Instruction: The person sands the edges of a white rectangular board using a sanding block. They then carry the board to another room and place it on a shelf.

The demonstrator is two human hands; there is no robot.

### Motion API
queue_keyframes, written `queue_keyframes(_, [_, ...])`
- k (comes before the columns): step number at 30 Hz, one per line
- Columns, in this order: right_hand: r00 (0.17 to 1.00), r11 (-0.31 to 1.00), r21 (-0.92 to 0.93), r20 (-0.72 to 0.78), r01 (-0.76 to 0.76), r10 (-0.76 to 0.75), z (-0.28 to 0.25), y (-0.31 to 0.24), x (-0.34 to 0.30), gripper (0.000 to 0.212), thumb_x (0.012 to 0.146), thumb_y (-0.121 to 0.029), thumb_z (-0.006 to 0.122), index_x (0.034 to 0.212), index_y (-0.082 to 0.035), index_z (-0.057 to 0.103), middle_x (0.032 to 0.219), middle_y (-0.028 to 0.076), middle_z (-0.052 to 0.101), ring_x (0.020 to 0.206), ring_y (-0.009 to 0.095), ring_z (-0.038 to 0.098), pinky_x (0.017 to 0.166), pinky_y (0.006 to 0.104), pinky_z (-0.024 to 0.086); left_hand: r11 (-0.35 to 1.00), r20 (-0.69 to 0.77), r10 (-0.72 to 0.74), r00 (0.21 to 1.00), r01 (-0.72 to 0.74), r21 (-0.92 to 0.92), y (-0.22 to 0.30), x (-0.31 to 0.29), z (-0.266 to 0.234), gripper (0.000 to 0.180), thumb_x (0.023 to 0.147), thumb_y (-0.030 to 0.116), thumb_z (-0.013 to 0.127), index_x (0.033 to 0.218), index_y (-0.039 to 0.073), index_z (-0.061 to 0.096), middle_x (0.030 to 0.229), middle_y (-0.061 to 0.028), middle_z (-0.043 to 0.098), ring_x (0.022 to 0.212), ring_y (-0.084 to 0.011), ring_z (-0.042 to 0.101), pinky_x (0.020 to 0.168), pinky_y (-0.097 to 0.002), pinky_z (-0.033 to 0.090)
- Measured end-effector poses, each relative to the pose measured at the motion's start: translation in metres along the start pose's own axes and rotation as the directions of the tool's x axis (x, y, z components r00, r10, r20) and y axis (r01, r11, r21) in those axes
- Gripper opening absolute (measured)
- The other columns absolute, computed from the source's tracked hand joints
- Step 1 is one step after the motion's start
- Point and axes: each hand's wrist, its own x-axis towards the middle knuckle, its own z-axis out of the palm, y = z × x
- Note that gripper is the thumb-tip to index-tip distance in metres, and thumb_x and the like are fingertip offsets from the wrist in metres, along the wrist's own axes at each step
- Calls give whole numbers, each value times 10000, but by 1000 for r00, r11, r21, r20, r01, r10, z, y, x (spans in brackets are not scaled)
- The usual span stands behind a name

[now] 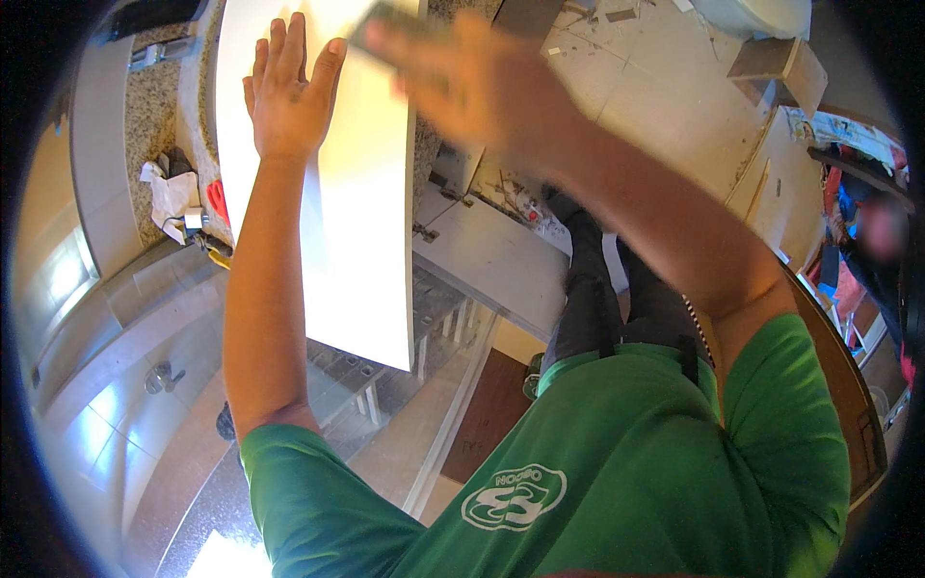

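Note:
A long white panel [361,270] lies over the granite counter, its near end sticking out past the counter. My left hand [292,91] rests flat on the panel's face with its fingers stretched and the thumb apart, holding nothing. My right hand [472,87], smeared by motion, is closed around a dark, flat, block-like object [400,37] at the panel's right edge. The blur hides what kind of object it is, and I cannot tell whether it touches the panel.
Left of the panel, crumpled white wrapping [173,200] and a red tool handle [218,200] lie on the granite counter [145,125]. Scraps litter the floor [626,91] at the right, near a small wooden box-like piece [785,72]. Another person [872,241] is at the far right.

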Motion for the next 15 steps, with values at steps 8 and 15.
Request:
queue_keyframes(8, [831,844,518,404,136,-382,64,-91,-200,658,934,-362,715,1528,-467,452,1100,161,559,862,292,660,736,432,598,997,62,-49,997,53,-50,1,1,-4,882,955,802,371,1607,207,379,1673,-118,325,1573,-336,220,1259,-572,129])
queue_keyframes(15, [910,851,490,240,187,-338,76,-49,-167,672,928,-371,728,1534,-453,450,1046,126,585,802,253,620,731,386,574,998,62,-52,997,55,-42,-1,0,-2,872,959,790,386,1605,204,383,1671,-123,330,1571,-346,223,1254,-577,140])
